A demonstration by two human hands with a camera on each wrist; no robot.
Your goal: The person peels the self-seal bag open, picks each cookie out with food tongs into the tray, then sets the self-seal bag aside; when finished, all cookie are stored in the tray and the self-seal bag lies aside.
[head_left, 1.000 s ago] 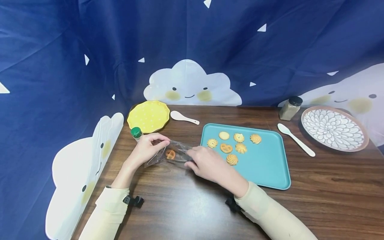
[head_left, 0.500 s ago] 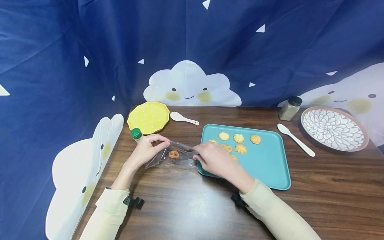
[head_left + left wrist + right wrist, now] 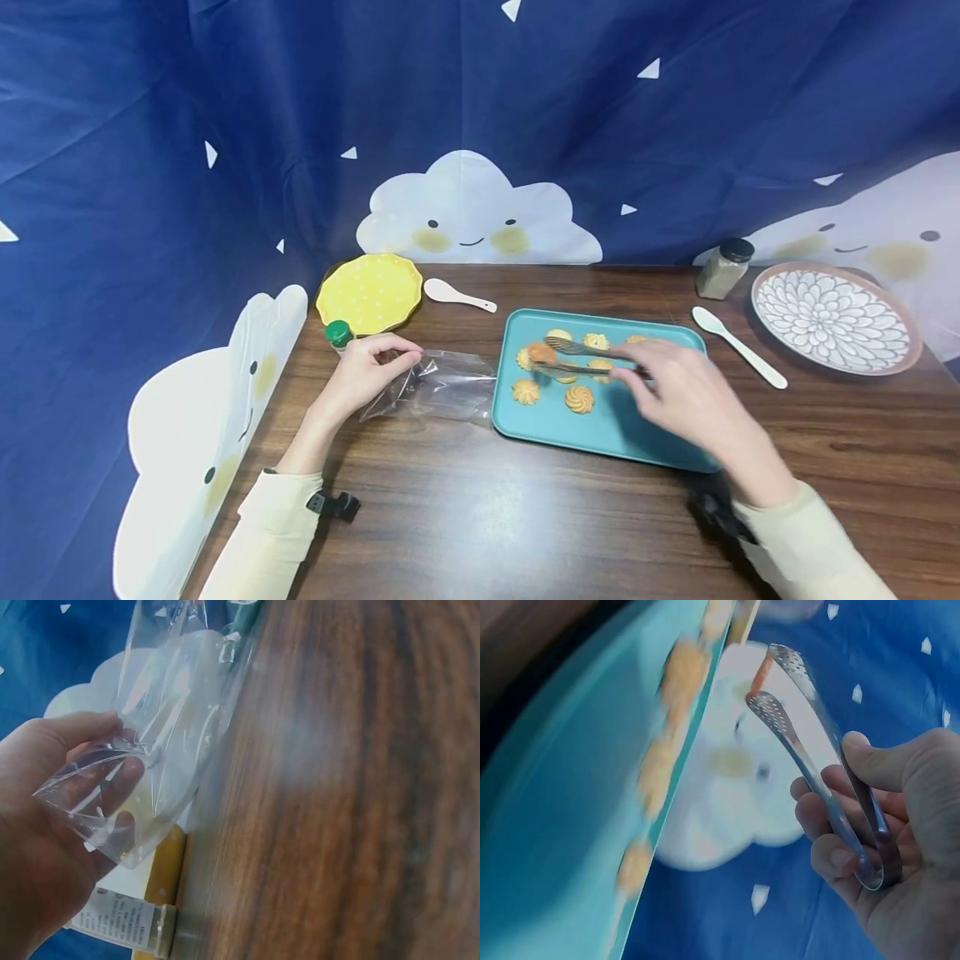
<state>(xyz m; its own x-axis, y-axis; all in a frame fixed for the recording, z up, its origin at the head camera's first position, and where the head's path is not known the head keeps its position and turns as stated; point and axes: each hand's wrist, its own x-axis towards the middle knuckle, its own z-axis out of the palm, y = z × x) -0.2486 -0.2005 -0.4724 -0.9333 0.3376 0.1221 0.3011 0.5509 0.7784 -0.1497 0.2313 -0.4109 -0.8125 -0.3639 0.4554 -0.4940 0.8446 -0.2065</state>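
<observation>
My left hand pinches one end of a clear plastic bag, which lies out to the right towards the tray. In the left wrist view the bag hangs crumpled from thumb and fingers. With my right hand I hold metal tongs with perforated tips. Between the tips is an orange-brown cookie, seen edge-on in the right wrist view. The tongs are over the left part of a teal tray, where several cookies lie, among them a swirled one. The tongs partly cover some of them.
Beyond the left hand are a green-lidded jar, a scalloped yellow plate and a white spoon. To the right lie another white spoon, a black-lidded jar and a petal-patterned plate.
My right hand has drawn the tongs and the cookie out of the bag and moved right, over the tray. The bag has sunk flatter. My left hand stays in place.
</observation>
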